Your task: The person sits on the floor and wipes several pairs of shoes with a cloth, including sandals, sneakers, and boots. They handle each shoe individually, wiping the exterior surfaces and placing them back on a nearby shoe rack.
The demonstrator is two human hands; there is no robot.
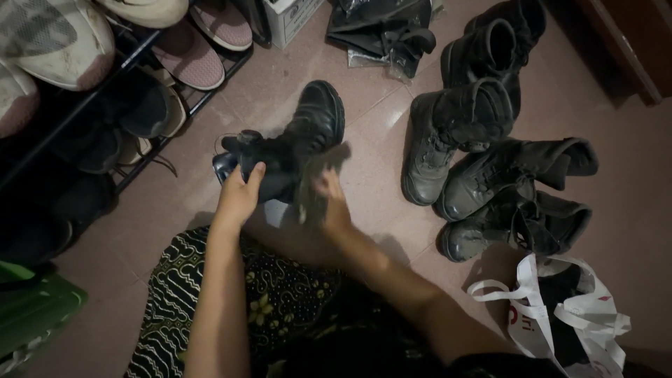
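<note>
Your left hand (240, 197) grips the black boot (297, 143) by its shaft, toe pointing away above the floor (280, 91). Your right hand (329, 203), blurred, clasps a dark cloth (311, 185) against its side; open tile lies between the shoe rack (140, 91) and the boots (483, 168) on your right

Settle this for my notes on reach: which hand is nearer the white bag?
Right. The right hand is up-left of the white bag; the left hand, gripping the black boot, is farther left.

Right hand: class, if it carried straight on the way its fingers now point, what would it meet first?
The right hand points up and slightly left, so it would probably meet the black boot first; its blurred fingers seem already against it.
</note>
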